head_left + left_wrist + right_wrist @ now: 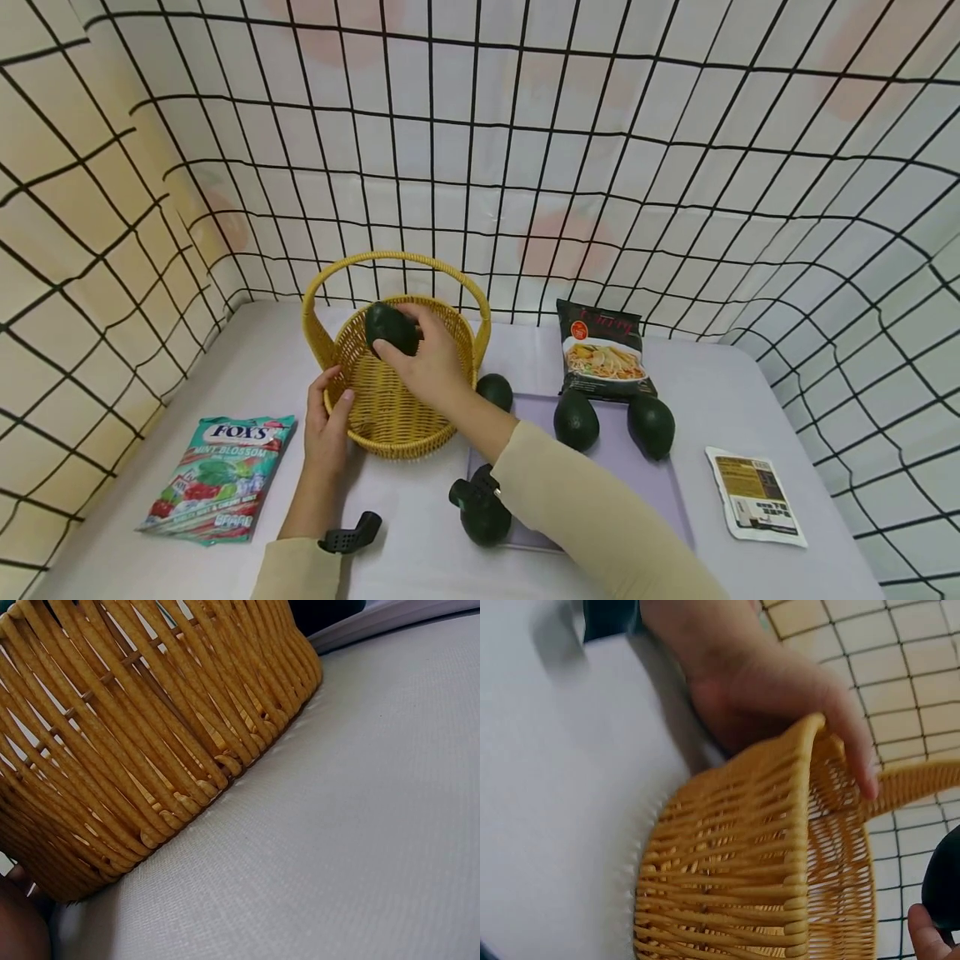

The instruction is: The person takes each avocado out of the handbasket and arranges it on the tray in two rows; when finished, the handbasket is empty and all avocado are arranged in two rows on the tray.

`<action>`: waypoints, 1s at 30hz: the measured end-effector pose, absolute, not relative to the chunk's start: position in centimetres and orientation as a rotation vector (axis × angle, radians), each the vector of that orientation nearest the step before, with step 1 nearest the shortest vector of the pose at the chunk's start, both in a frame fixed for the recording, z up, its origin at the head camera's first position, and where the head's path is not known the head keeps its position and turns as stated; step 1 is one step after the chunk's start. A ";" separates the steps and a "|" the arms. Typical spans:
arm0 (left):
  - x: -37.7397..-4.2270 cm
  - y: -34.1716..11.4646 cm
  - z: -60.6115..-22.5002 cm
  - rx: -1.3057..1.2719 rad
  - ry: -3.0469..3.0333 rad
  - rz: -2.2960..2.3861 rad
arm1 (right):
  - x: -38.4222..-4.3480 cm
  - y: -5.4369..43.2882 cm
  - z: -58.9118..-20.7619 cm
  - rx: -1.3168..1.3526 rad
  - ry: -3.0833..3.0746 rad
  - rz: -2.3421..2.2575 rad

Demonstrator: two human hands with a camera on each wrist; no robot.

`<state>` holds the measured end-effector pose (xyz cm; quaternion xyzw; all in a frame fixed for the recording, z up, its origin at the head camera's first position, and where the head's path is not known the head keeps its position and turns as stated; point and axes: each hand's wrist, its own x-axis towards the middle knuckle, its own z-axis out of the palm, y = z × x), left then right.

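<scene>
A dark green avocado point(390, 327) is in my right hand point(433, 360), gripped between thumb and fingers over the opening of a yellow wicker basket point(397, 425). My left hand point(327, 425) holds the basket's near left rim, with the thumb over the edge on the inside, as the right wrist view also shows. The basket stands upright with its arched handle point(397, 255) raised, and its woven floor shows bare in the head view. From the left wrist, the basket's wall point(165, 727) fills the upper left, its base on the white tabletop.
Several more avocados point(576, 421) lie on and around a lilac tray point(622, 487) at the right. Behind it stands a black noodle packet point(603, 354). A white and gold pouch point(756, 497) lies far right, a Fox's candy bag point(217, 479) left. Black wire mesh point(480, 125) encloses the table.
</scene>
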<state>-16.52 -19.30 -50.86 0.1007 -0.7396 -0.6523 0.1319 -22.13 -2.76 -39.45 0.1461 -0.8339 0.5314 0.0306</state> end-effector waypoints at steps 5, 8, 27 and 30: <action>-16.5 -19.4 -50.8 0.293 -2.138 -1.894 | -20.4 -1.6 -38.4 0.472 -2.586 1.667; -16.5 -19.3 -50.8 0.287 -2.130 -1.895 | -19.6 -0.9 -38.0 0.500 -2.589 1.687; -16.4 -19.0 -50.6 0.302 -2.092 -1.944 | -16.9 5.2 -38.0 0.435 -2.657 1.702; -16.4 -19.0 -50.5 0.285 -2.096 -1.940 | -16.5 6.4 -38.1 0.417 -2.645 1.709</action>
